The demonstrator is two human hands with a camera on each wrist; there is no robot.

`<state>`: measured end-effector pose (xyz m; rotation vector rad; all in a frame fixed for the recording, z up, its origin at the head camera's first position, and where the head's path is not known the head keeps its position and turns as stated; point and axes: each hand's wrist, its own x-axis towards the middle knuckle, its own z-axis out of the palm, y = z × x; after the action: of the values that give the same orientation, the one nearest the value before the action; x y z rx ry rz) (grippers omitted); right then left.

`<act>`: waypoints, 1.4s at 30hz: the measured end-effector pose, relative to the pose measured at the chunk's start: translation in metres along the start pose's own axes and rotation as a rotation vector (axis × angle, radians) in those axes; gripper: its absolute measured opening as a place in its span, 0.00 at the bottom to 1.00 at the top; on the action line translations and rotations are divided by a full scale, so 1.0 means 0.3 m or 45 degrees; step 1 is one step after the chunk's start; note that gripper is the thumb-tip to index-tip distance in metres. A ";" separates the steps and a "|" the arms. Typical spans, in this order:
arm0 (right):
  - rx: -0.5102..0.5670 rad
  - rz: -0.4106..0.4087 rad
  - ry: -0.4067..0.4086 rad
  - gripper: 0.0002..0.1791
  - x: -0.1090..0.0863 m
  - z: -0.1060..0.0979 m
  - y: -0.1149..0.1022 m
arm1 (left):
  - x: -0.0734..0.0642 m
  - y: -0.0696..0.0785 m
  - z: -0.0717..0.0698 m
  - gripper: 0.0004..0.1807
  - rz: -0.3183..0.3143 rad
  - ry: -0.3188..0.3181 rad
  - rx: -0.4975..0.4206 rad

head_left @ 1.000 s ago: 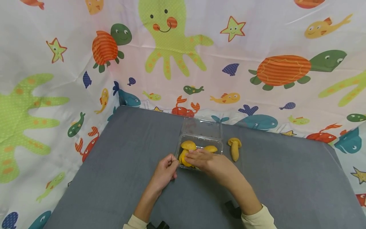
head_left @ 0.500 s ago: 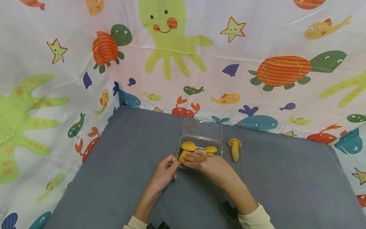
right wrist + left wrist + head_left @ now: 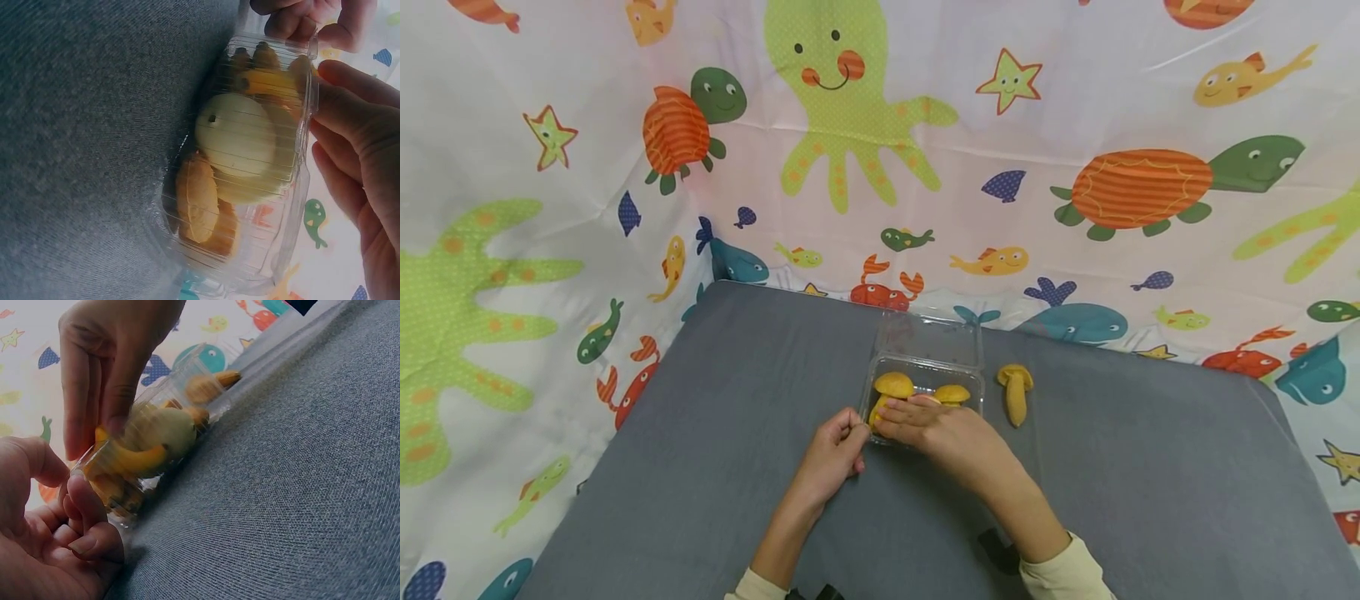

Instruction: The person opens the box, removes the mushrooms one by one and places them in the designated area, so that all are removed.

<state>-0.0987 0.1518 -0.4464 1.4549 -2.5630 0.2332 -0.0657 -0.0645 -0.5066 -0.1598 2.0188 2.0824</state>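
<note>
A clear plastic box (image 3: 982, 382) lies with its lid folded back. Inside are yellow-brown mushrooms (image 3: 893, 384), a small banana (image 3: 140, 460) and a pale round fruit (image 3: 173, 432) with a dark spot. My left hand (image 3: 831, 454) pinches the box's near left corner between thumb and curled fingers. From the right, my right hand (image 3: 958, 437) reaches over the front rim, fingers together and pointing left. Its thumb and fingers lie on either side of the banana's upper end, pinching it. In the head view this hand covers the banana and much of the front of the box.
A single mushroom (image 3: 1017, 393) lies on the grey cloth right of the box. The open lid (image 3: 928, 340) reaches back toward the sea-animal curtain (image 3: 850, 150), which borders the table (image 3: 760, 358) behind and on the left.
My right hand has shifted slightly left and lower over the front of the box, covering yellow pieces that showed earlier. My left hand keeps its grip on the corner.
</note>
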 end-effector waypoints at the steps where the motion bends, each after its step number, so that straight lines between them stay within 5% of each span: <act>1: 0.002 -0.009 0.012 0.27 -0.001 -0.001 0.000 | 0.001 -0.001 0.000 0.10 -0.001 0.001 0.000; 19: -0.014 -0.036 0.143 0.28 -0.018 -0.015 0.008 | -0.010 0.001 -0.002 0.11 0.027 0.000 -0.026; 33: 0.112 0.087 0.343 0.32 -0.047 -0.062 0.041 | -0.008 0.002 0.001 0.09 0.040 -0.011 -0.026; 42: 0.225 0.234 0.382 0.29 -0.074 -0.065 0.066 | -0.010 0.000 0.002 0.10 0.032 0.004 -0.015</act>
<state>-0.1030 0.1847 -0.4337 1.1317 -2.4745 0.6662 -0.0627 -0.0643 -0.5059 -0.1408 2.0212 2.1107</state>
